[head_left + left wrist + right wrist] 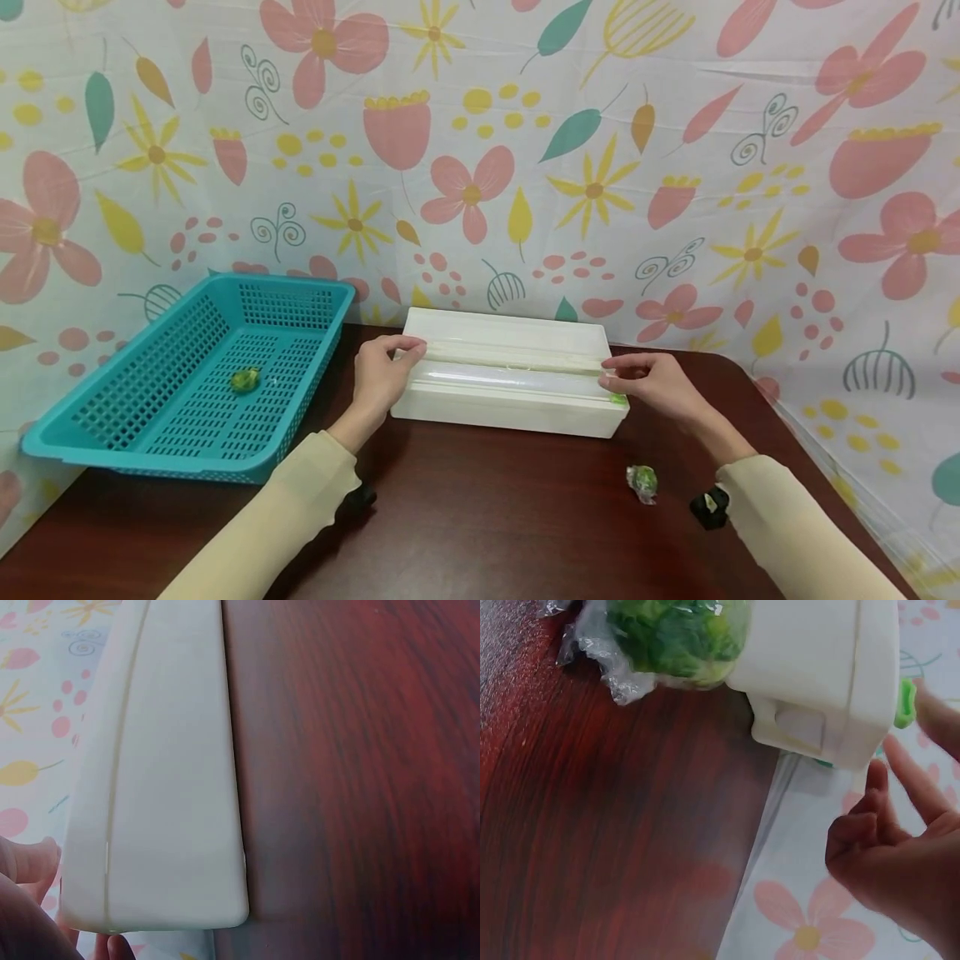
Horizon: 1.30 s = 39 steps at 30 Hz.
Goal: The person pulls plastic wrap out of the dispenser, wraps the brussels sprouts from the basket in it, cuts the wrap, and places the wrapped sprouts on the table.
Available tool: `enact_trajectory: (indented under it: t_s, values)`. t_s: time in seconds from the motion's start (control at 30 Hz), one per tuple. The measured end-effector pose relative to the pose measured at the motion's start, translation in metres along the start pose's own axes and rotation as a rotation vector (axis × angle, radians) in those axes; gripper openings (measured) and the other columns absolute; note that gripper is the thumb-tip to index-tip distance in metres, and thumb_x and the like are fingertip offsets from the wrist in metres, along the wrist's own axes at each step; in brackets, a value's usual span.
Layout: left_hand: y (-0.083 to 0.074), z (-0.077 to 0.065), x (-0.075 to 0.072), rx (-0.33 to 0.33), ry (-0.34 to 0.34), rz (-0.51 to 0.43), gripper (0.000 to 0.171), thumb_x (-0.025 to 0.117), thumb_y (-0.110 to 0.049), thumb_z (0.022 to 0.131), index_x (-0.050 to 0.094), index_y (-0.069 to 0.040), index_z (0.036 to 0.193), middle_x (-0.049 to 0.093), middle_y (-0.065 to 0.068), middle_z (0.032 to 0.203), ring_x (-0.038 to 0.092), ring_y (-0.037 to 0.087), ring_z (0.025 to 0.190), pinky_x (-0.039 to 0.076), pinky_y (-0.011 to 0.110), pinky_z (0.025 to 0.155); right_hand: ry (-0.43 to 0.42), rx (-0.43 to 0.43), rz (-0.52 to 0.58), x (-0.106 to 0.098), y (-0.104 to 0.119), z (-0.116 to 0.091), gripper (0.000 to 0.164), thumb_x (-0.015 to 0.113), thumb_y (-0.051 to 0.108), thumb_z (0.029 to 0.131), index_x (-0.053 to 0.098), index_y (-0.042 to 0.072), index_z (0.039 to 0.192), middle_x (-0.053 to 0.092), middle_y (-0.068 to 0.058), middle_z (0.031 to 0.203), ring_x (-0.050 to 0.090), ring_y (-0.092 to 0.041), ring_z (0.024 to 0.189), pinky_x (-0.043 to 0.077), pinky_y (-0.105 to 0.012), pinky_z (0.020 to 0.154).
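Observation:
A white cling film dispenser (510, 412) lies lengthwise on the table, a clear roll of cling film (502, 377) showing along its top. At its left end my left hand (381, 371) brings thumb and index finger together on the film's edge. My right hand (660, 385) pinches at the opposite end, beside a green slider (618, 399). The left wrist view shows the dispenser's long front side (172, 772) with fingers around its corner. In the right wrist view, my right fingers (885, 799) are right at the dispenser's end.
A film-wrapped green vegetable (642, 482) lies on the dark red table (480, 517), in front of the dispenser's right end. On the left stands a blue perforated basket (300, 417) holding a small green vegetable (244, 381). A floral cloth (480, 125) hangs behind the table.

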<state>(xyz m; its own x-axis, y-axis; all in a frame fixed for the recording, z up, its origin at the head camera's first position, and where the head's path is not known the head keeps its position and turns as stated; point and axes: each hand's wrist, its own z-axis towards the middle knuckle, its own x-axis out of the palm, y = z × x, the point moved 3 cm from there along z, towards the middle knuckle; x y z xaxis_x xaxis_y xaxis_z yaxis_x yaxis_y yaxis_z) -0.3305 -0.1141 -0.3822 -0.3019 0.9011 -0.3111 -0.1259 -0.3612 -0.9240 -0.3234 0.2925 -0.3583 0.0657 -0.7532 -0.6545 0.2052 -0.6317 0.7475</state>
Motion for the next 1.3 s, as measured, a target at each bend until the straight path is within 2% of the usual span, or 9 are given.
enact_trajectory:
  t_s: [0.2, 0.3, 0.37, 0.6, 0.97, 1.13, 1.2, 1.3]
  values:
    - [0.003, -0.001, 0.002, -0.003, 0.003, 0.019, 0.02, 0.076, -0.02, 0.1, 0.082, -0.006, 0.112, 0.065, 0.014, 0.127, 0.055, 0.032, 0.122, 0.042, 0.051, 0.11, -0.08, -0.085, -0.153, 0.003, -0.001, 0.01, 0.03, 0.076, 0.027, 0.1, 0.08, 0.002, 0.115, 0.073, -0.013, 0.099, 0.059, -0.022, 0.079, 0.048, -0.03, 0.062]
    - [0.004, -0.003, 0.003, 0.022, 0.021, 0.041, 0.022, 0.076, -0.021, 0.099, 0.082, -0.005, 0.113, 0.06, 0.016, 0.133, 0.049, 0.033, 0.127, 0.038, 0.053, 0.111, -0.11, -0.125, -0.213, 0.003, 0.001, 0.013, 0.019, 0.079, 0.021, 0.097, 0.083, 0.005, 0.104, 0.068, -0.009, 0.092, 0.054, -0.021, 0.078, 0.044, -0.031, 0.061]
    - [0.004, -0.004, 0.004, 0.042, 0.028, 0.056, 0.022, 0.077, -0.022, 0.099, 0.082, -0.005, 0.112, 0.059, 0.017, 0.135, 0.046, 0.033, 0.13, 0.036, 0.054, 0.111, -0.094, -0.142, -0.226, 0.004, 0.003, 0.013, 0.014, 0.082, 0.019, 0.095, 0.084, 0.006, 0.1, 0.061, -0.01, 0.084, 0.049, -0.023, 0.073, 0.042, -0.032, 0.059]
    - [0.003, -0.009, 0.003, 0.082, 0.012, 0.062, 0.02, 0.078, -0.022, 0.098, 0.083, -0.004, 0.107, 0.059, 0.016, 0.132, 0.045, 0.033, 0.129, 0.034, 0.055, 0.109, 0.014, -0.171, -0.239, 0.004, 0.007, 0.014, 0.017, 0.081, 0.02, 0.095, 0.084, 0.006, 0.104, 0.066, -0.007, 0.096, 0.047, -0.021, 0.076, 0.04, -0.032, 0.06]
    - [0.004, -0.011, 0.001, 0.1, -0.014, 0.044, 0.018, 0.078, -0.02, 0.097, 0.083, -0.005, 0.106, 0.061, 0.018, 0.128, 0.048, 0.034, 0.127, 0.035, 0.054, 0.109, 0.002, -0.075, -0.17, 0.007, 0.01, 0.015, 0.016, 0.079, 0.017, 0.096, 0.082, 0.003, 0.102, 0.067, -0.011, 0.097, 0.053, -0.022, 0.074, 0.044, -0.033, 0.06]
    - [0.004, -0.01, 0.0, 0.116, -0.024, 0.037, 0.017, 0.078, -0.019, 0.097, 0.083, -0.004, 0.105, 0.063, 0.017, 0.126, 0.051, 0.034, 0.125, 0.038, 0.053, 0.109, 0.067, -0.156, -0.162, 0.012, 0.02, 0.019, 0.016, 0.075, 0.016, 0.099, 0.08, 0.003, 0.107, 0.059, -0.008, 0.083, 0.047, -0.022, 0.068, 0.04, -0.033, 0.059]
    - [0.003, -0.01, 0.0, 0.123, -0.029, 0.032, 0.017, 0.078, -0.018, 0.098, 0.083, -0.004, 0.105, 0.063, 0.017, 0.126, 0.053, 0.034, 0.124, 0.04, 0.053, 0.108, 0.102, -0.22, -0.174, 0.015, 0.026, 0.024, 0.019, 0.074, 0.017, 0.1, 0.08, 0.004, 0.113, 0.057, -0.007, 0.077, 0.047, -0.024, 0.071, 0.04, -0.034, 0.062]
    - [0.004, -0.01, 0.001, 0.123, -0.039, 0.027, 0.018, 0.077, -0.018, 0.098, 0.083, -0.004, 0.107, 0.064, 0.017, 0.125, 0.055, 0.033, 0.122, 0.042, 0.052, 0.107, 0.184, -0.295, -0.191, 0.023, 0.035, 0.032, 0.024, 0.074, 0.016, 0.1, 0.078, 0.004, 0.121, 0.058, -0.006, 0.081, 0.048, -0.025, 0.082, 0.042, -0.036, 0.069]
